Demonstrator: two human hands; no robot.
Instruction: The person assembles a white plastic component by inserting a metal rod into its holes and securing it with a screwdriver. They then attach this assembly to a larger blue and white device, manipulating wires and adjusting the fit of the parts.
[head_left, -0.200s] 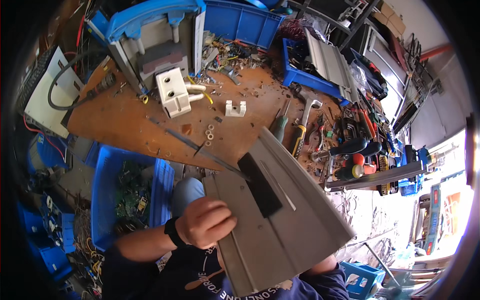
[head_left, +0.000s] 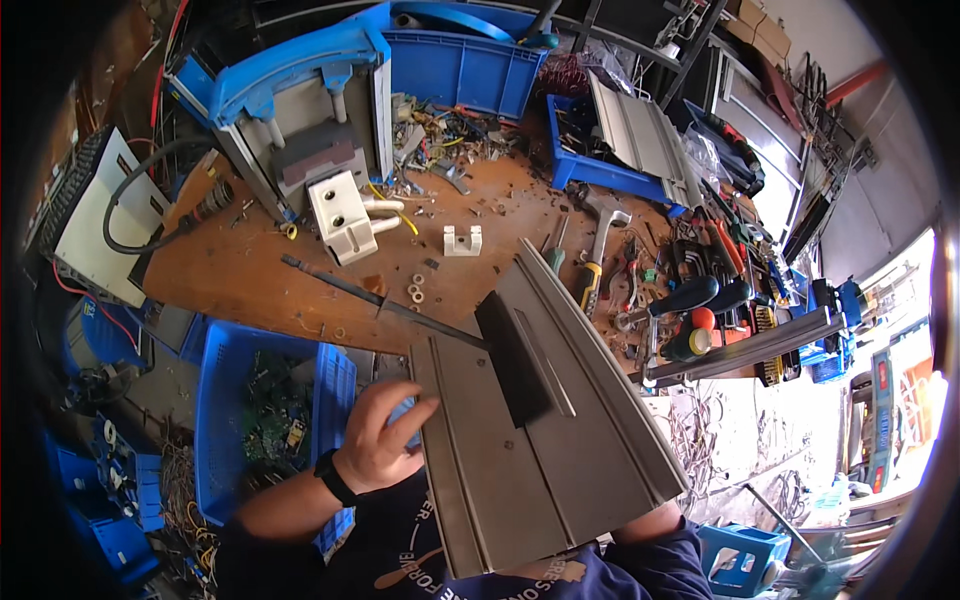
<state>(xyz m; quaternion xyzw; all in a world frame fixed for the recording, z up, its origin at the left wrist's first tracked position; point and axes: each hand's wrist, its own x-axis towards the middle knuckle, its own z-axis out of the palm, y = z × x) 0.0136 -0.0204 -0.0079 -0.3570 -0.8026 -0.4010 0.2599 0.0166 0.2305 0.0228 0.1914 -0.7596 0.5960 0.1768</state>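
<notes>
A ridged grey metal panel (head_left: 480, 500) is held up at a slant in front of my chest. A black rectangular piece (head_left: 515, 370) lies against its face, and a thin dark rod (head_left: 420, 320) with a small crosspiece runs from that piece out over the bench. Beside the black piece is a narrow pale strip (head_left: 548, 370). My left hand (head_left: 380, 440), with a dark band at the wrist, is at the panel's left edge, fingers apart and holding nothing. My right forearm (head_left: 645, 525) passes behind the panel, which hides the right hand.
On the wooden bench (head_left: 230, 280) are a white block (head_left: 340, 215), a smaller white bracket (head_left: 462, 240), pale rings (head_left: 417, 288), a hammer (head_left: 600, 240) and pliers (head_left: 625, 275). A blue-topped press (head_left: 300, 65) stands behind. A blue crate (head_left: 335, 400) of circuit boards sits at left.
My left hand has come off the panel to the left, its closed fingers now spread. The panel has tilted slightly and shifted left.
</notes>
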